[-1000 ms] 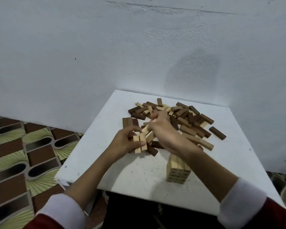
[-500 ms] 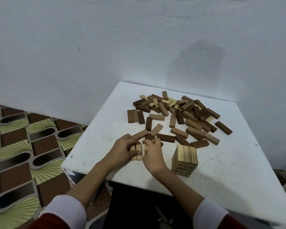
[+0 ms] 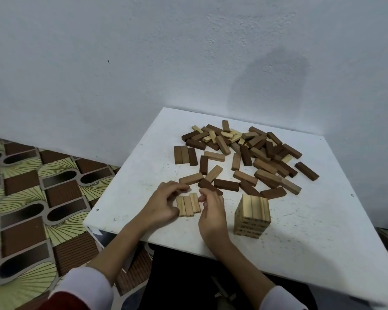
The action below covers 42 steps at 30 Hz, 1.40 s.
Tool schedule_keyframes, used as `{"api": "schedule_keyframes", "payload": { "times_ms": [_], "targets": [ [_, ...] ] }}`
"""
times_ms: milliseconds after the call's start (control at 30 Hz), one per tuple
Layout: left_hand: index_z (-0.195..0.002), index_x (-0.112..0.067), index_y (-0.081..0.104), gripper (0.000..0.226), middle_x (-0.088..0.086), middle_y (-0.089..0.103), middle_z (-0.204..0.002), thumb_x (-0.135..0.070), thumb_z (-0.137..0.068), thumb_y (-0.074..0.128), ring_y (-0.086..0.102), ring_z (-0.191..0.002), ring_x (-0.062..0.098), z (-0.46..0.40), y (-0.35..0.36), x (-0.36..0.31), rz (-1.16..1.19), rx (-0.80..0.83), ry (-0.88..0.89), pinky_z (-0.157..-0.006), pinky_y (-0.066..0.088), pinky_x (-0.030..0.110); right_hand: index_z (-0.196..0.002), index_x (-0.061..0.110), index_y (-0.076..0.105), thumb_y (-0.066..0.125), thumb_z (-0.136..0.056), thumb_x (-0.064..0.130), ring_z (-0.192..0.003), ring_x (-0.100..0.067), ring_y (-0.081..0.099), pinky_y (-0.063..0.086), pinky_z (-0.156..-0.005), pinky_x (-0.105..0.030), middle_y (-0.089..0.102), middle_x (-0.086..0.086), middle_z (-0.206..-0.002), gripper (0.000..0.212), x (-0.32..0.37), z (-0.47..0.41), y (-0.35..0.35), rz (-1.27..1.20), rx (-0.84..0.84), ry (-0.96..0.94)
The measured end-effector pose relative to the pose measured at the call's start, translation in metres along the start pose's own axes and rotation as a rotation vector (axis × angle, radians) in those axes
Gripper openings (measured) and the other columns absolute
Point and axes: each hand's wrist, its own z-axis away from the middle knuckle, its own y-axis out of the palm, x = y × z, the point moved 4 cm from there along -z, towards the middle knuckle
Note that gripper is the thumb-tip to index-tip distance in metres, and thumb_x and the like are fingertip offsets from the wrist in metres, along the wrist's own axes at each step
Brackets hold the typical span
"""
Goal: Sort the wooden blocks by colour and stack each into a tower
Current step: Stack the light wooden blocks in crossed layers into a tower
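Three light wooden blocks (image 3: 188,204) lie side by side in a flat row near the table's front left. My left hand (image 3: 161,203) sits at the row's left side, thumb against the nearest block, fingers arched just beyond the far ends. My right hand (image 3: 211,212) hovers at the row's right side with loosely curled fingers and holds nothing. A light-coloured tower (image 3: 252,214), several layers high, stands to the right of my right hand. A mixed pile of light, mid-brown and dark blocks (image 3: 251,153) spreads over the far half of the white table (image 3: 311,231).
Three brown blocks (image 3: 185,155) lie in a neat row left of the pile. A lone dark block (image 3: 306,171) lies at the pile's right. The table's far edge meets a white wall. Patterned floor (image 3: 31,198) lies to the left, below the table's edge.
Both hands drew back from the pile toward the front with light blocks, set them down as a flat row of three, and have eased apart from it.
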Motion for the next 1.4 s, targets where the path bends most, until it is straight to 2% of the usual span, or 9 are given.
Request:
{"api": "schedule_keyframes", "payload": {
  "times_ms": [100, 167, 233, 300, 367, 467, 533, 733, 1400],
  "targets": [
    [-0.117, -0.023, 0.059, 0.057, -0.026, 0.054, -0.103, -0.009, -0.062, 0.063, 0.047, -0.100, 0.004, 0.001, 0.003, -0.002, -0.026, 0.003, 0.044, -0.080, 0.038, 0.006, -0.129, 0.009, 0.049, 0.029, -0.074, -0.016, -0.107, -0.020, 0.043, 0.041, -0.096, -0.035, 0.050, 0.008, -0.105, 0.064, 0.002, 0.002, 0.000, -0.012, 0.007, -0.081],
    [-0.121, -0.031, 0.054, 0.064, -0.034, 0.051, -0.102, -0.012, -0.061, 0.062, 0.046, -0.101, 0.006, 0.002, 0.004, -0.002, -0.026, 0.009, 0.058, -0.082, 0.038, 0.006, -0.130, 0.010, 0.050, 0.028, -0.072, -0.016, -0.109, -0.021, 0.045, 0.038, -0.096, -0.026, 0.042, 0.021, -0.101, 0.067, 0.002, 0.004, -0.002, -0.052, 0.016, -0.080],
    [-0.124, -0.038, 0.046, 0.070, -0.042, 0.048, -0.100, -0.014, -0.060, 0.061, 0.043, -0.101, 0.005, 0.002, 0.005, 0.000, -0.041, 0.033, 0.060, -0.082, 0.037, 0.008, -0.130, 0.014, 0.051, 0.030, -0.073, -0.018, -0.113, -0.019, 0.048, 0.035, -0.098, -0.022, 0.039, 0.018, -0.103, 0.069, 0.001, 0.003, -0.003, -0.099, 0.026, -0.028],
    [-0.125, -0.042, 0.043, 0.073, -0.037, 0.047, -0.104, -0.020, -0.059, 0.065, 0.039, -0.102, 0.001, 0.001, 0.007, 0.002, -0.073, 0.052, 0.065, -0.082, 0.036, 0.010, -0.130, 0.016, 0.050, 0.034, -0.074, -0.018, -0.114, -0.018, 0.049, 0.038, -0.100, -0.025, 0.040, 0.010, -0.108, 0.067, -0.001, 0.002, -0.003, -0.120, 0.033, 0.000],
    [-0.128, -0.038, 0.045, 0.074, -0.027, 0.050, -0.103, -0.033, -0.057, 0.068, 0.037, -0.101, -0.001, -0.001, 0.008, 0.005, -0.112, 0.046, 0.081, -0.081, 0.035, 0.011, -0.128, 0.013, 0.050, 0.036, -0.075, -0.018, -0.113, -0.018, 0.048, 0.041, -0.098, -0.030, 0.042, 0.013, -0.109, 0.063, -0.002, 0.002, -0.003, -0.115, 0.003, -0.026],
    [-0.129, -0.029, 0.050, 0.077, -0.020, 0.052, -0.102, -0.045, -0.054, 0.063, 0.037, -0.100, -0.001, -0.001, 0.010, 0.006, -0.159, 0.023, 0.105, -0.080, 0.034, 0.009, -0.124, 0.008, 0.052, 0.038, -0.079, -0.017, -0.102, -0.016, 0.050, 0.042, -0.088, -0.017, 0.050, 0.000, -0.114, 0.053, -0.007, 0.003, -0.004, -0.136, -0.078, -0.006],
    [-0.129, -0.027, 0.051, 0.077, -0.019, 0.051, -0.103, -0.047, -0.055, 0.062, 0.037, -0.100, -0.002, -0.001, 0.010, 0.008, -0.186, 0.011, 0.113, -0.081, 0.035, 0.011, -0.120, 0.006, 0.054, 0.040, -0.079, -0.018, -0.097, -0.015, 0.052, 0.042, -0.081, -0.010, 0.053, -0.006, -0.111, 0.050, -0.011, 0.002, -0.004, -0.162, -0.099, 0.023],
    [-0.130, -0.032, 0.047, 0.078, -0.024, 0.051, -0.104, -0.050, -0.056, 0.065, 0.036, -0.106, -0.003, -0.001, 0.011, 0.009, -0.196, -0.001, 0.112, -0.081, 0.033, 0.007, -0.114, 0.005, 0.057, 0.043, -0.076, -0.018, -0.094, -0.015, 0.056, 0.049, -0.081, -0.020, 0.055, -0.004, -0.103, 0.047, -0.014, 0.001, -0.003, -0.182, -0.139, 0.029],
    [-0.127, -0.037, 0.044, 0.074, -0.031, 0.047, -0.105, -0.039, -0.061, 0.075, 0.035, -0.108, -0.007, 0.000, 0.010, 0.009, -0.225, -0.010, 0.095, -0.081, 0.033, 0.004, -0.115, 0.006, 0.056, 0.043, -0.080, -0.019, -0.098, -0.015, 0.057, 0.049, -0.085, -0.021, 0.056, -0.005, -0.107, 0.045, -0.016, -0.002, -0.003, -0.160, -0.103, 0.112]
  ]
}}
